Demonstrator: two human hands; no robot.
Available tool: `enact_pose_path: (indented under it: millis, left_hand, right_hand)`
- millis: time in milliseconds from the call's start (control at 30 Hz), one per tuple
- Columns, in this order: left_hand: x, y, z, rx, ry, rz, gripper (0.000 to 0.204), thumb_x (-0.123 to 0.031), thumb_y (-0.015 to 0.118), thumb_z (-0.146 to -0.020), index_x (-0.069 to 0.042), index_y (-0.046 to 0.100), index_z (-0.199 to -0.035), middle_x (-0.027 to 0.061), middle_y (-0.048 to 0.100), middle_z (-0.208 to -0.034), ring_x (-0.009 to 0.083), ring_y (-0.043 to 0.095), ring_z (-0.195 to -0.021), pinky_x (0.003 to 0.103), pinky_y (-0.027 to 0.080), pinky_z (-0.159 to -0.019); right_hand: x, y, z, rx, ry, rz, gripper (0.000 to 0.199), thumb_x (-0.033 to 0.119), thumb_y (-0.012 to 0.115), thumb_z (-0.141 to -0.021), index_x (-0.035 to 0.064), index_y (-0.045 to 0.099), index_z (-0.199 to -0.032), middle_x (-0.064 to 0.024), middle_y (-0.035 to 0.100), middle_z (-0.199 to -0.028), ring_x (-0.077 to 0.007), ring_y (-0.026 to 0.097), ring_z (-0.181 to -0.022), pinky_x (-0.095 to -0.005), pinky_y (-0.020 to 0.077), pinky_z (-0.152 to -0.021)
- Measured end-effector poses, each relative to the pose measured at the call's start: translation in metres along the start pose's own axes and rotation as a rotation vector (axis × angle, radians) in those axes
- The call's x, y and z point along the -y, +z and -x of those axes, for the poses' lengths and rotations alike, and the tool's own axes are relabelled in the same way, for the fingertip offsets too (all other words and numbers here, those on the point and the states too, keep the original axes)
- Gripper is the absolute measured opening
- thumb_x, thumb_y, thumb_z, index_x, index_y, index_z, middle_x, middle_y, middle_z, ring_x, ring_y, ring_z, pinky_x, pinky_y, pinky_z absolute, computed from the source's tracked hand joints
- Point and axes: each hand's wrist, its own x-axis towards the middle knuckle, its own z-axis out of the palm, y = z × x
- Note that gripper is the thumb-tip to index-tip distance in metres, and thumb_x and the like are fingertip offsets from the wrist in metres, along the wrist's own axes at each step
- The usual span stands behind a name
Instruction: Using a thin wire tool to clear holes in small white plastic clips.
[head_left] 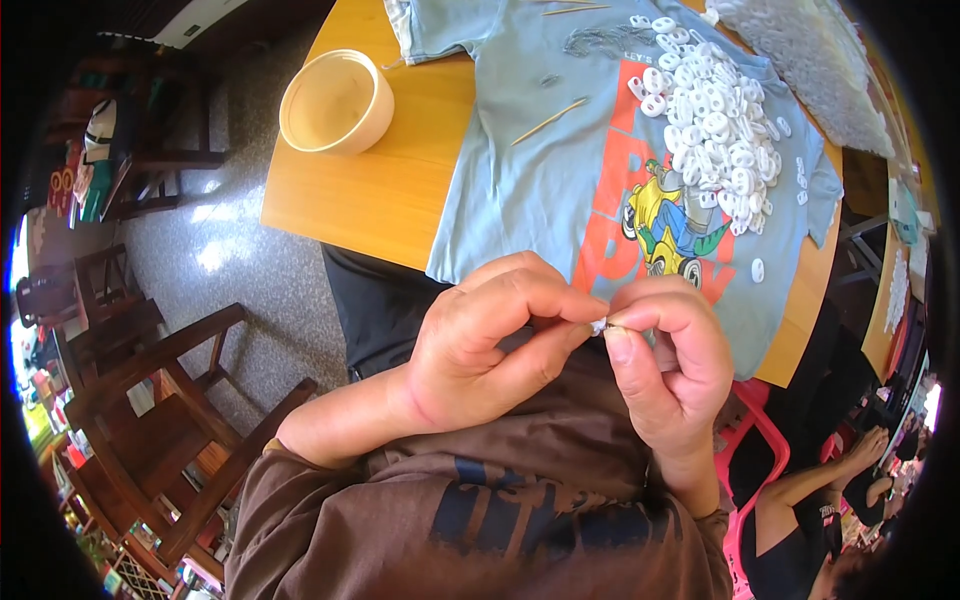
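Note:
My left hand (495,340) and my right hand (672,360) meet in front of my chest, just off the table's near edge. Thumb and forefinger of the left pinch a small white plastic piece (599,326), mostly covered by the fingertips. The right thumb and forefinger press together right against it; a tiny dark bit shows there, too small to name. Beyond the hands, a heap of white oval plastic pieces with holes (715,125) lies on a light blue T-shirt (520,190) with a printed picture. One loose white oval piece (757,270) rests nearer to me.
A cream plastic tub (337,102) stands on the wooden table (370,205) at the left. Thin wooden sticks (548,121) and dark grey strands (605,40) lie on the shirt. Wooden chairs (160,420) are at left, a pink stool (755,440) and another person's arm (830,475) at right.

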Motion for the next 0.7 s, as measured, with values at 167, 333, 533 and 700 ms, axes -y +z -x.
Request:
enact_pose_path:
  millis: [167, 333, 533, 700]
  left_hand:
    - [-0.0026, 0.0073, 0.0059, -0.068, -0.201, 0.227, 0.019, 0.010, 0.055, -0.078, 0.001, 0.053, -0.095, 0.0083, 0.052, -0.086, 0.0072, 0.053, -0.059, 0.018, 0.042, -0.051]
    - [-0.0021, 0.0074, 0.0065, -0.095, -0.215, 0.265, 0.019, 0.009, 0.055, -0.079, 0.001, 0.052, -0.096, 0.0082, 0.051, -0.086, 0.0070, 0.052, -0.059, 0.017, 0.042, -0.052]
    - [-0.0008, 0.0073, 0.0077, -0.100, -0.198, 0.237, 0.018, 0.009, 0.055, -0.080, 0.000, 0.052, -0.096, 0.0079, 0.051, -0.085, 0.0069, 0.052, -0.059, 0.017, 0.042, -0.052]
    - [-0.0019, 0.0087, 0.0065, -0.097, -0.199, 0.232, 0.018, 0.009, 0.055, -0.080, 0.000, 0.052, -0.095, 0.0081, 0.051, -0.084, 0.0067, 0.051, -0.059, 0.017, 0.041, -0.052]
  right_hand:
    - [-0.0006, -0.0007, 0.0008, -0.005, 0.033, -0.027, 0.010, -0.001, 0.062, -0.074, -0.0003, 0.056, -0.082, -0.0092, 0.057, -0.077, -0.0184, 0.054, -0.066, -0.0263, 0.0430, -0.060]
    - [-0.0008, 0.0012, 0.0034, -0.009, 0.084, -0.095, 0.010, -0.001, 0.062, -0.076, -0.0007, 0.056, -0.083, -0.0086, 0.057, -0.079, -0.0169, 0.054, -0.068, -0.0254, 0.0425, -0.062]
    - [-0.0007, 0.0016, 0.0036, -0.005, 0.141, -0.158, 0.011, -0.001, 0.062, -0.076, -0.0013, 0.056, -0.085, -0.0083, 0.057, -0.081, -0.0162, 0.053, -0.071, -0.0251, 0.0419, -0.065]
    - [-0.0039, 0.0014, 0.0044, -0.014, 0.101, -0.163, 0.010, -0.001, 0.063, -0.076, -0.0012, 0.056, -0.084, -0.0082, 0.057, -0.080, -0.0162, 0.054, -0.070, -0.0252, 0.0421, -0.064]
